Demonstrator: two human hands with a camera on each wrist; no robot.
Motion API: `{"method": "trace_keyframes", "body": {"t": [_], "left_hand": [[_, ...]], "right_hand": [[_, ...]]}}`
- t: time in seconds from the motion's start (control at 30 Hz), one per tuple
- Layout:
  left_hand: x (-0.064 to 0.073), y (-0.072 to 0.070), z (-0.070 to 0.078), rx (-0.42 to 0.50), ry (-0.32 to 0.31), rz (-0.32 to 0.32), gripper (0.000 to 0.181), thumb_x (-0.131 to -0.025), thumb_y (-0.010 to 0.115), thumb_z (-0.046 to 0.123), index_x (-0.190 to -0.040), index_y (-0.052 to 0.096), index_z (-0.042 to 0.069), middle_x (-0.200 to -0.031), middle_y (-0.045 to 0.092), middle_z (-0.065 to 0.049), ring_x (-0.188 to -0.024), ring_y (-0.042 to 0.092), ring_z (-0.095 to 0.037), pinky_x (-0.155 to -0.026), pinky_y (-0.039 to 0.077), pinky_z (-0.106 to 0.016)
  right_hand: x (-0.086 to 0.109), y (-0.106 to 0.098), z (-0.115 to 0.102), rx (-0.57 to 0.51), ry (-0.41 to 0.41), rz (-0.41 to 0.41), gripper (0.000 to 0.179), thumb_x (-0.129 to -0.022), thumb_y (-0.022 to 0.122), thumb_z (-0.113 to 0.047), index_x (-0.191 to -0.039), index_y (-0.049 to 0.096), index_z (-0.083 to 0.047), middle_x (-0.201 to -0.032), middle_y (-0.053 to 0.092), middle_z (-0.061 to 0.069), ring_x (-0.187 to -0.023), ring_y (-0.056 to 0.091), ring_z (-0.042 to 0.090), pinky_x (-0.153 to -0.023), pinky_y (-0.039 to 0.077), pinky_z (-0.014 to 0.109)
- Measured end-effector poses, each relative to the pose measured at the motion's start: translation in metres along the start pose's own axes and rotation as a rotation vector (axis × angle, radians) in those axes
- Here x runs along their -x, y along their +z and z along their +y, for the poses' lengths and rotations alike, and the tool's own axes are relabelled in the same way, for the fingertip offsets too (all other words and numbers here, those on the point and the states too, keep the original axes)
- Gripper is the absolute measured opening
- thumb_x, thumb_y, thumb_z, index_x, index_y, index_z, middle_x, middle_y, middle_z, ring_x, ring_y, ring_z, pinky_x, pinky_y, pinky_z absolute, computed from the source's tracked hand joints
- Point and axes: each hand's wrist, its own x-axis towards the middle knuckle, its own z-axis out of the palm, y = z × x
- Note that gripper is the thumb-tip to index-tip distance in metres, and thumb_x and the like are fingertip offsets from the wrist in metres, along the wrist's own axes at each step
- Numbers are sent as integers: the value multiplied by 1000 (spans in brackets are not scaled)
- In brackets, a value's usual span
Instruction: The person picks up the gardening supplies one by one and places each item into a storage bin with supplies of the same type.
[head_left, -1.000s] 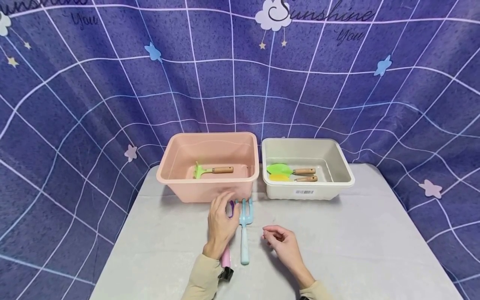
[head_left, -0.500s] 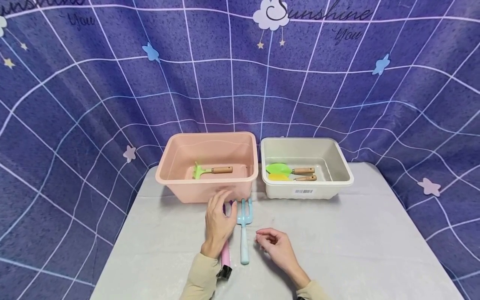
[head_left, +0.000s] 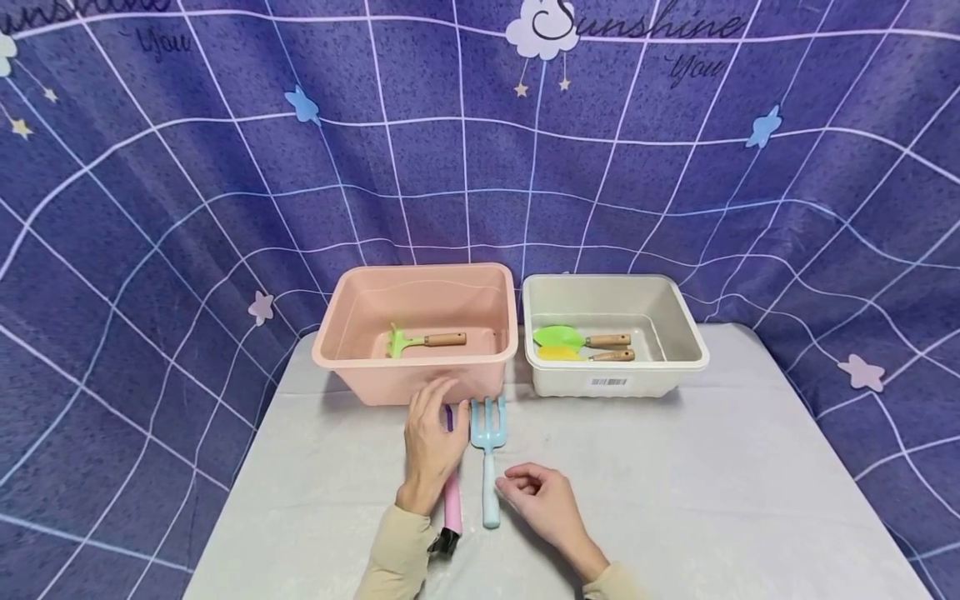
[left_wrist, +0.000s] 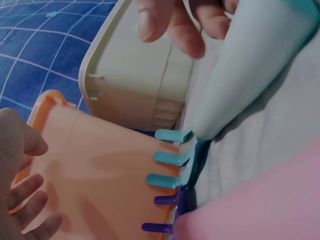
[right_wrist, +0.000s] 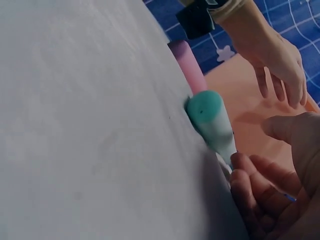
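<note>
A light blue hand fork (head_left: 491,492) lies on the table, tines toward the tubs. Left of it lies a second fork with a pink handle (head_left: 452,507) and purple tines (left_wrist: 165,200), partly hidden under my left hand (head_left: 433,442). In the left wrist view that hand's fingers are loosely bent and apart from both forks, near the pink tub's front wall. My right hand (head_left: 546,504) is beside the blue fork's handle, fingers relaxed and bent. The right wrist view puts its fingertips (right_wrist: 242,162) close to the handle; whether they touch is unclear.
A pink tub (head_left: 360,375) at the back holds a green rake (head_left: 405,342) with a wooden handle. To its right, a cream tub (head_left: 652,379) contains a green trowel (head_left: 558,337) and a yellow-headed tool (head_left: 558,354). A patterned blue curtain (head_left: 420,167) hangs behind.
My right hand has moved left, up to the blue fork's handle. The left hand has shifted slightly left, uncovering more of the blue fork's tines. Both forks lie about where they were.
</note>
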Motion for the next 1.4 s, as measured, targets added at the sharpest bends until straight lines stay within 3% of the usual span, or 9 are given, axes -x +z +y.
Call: {"method": "trace_keyframes", "body": {"t": [0.23,0.33,0.8,0.97,1.17,1.4], "left_hand": [[-10,-7,-4,11,41,17,37,-89,80,18,-124,75,5,-129,74,-11,-119,66,-34,-103,52,-46],[-16,-11,-4,13,42,33,38,-89,80,17,-125,75,6,-127,75,-11,-118,66,-34,-102,52,-45],[-35,-32,-5,-40,116,165,33,-87,76,14,-119,78,5,-117,77,-15,-106,68,-38,-94,52,-43],[-38,-38,-10,-60,101,174,35,-87,77,16,-120,77,5,-121,76,-17,-110,66,-40,-96,51,-46],[-43,-46,-21,-92,62,211,33,-84,79,13,-116,78,4,-118,75,-19,-111,63,-44,-101,48,-51],[-51,-51,-30,-146,-18,181,31,-93,73,26,-116,77,5,-127,71,-19,-121,58,-42,-100,42,-56]], "right_hand": [[4,6,-1,283,-72,16,26,-82,87,-45,-94,82,-22,-75,73,-18,-62,55,-7,-60,45,16],[4,7,-2,354,-81,23,29,-80,87,-51,-94,82,-26,-76,72,-21,-63,52,-9,-60,41,15],[6,4,-7,455,-133,-53,42,-72,91,-59,-92,79,-24,-74,65,-17,-64,49,-7,-59,41,18],[4,0,-9,439,-161,-103,39,-74,91,-52,-88,77,-19,-72,64,-12,-64,48,-5,-60,43,18],[4,0,-11,397,-145,-107,28,-74,90,-38,-82,74,-16,-69,62,-12,-60,46,-5,-58,42,17],[8,-12,-18,532,-38,-87,26,-71,86,-39,-85,73,-23,-65,53,-16,-59,46,2,-53,37,23]]}}
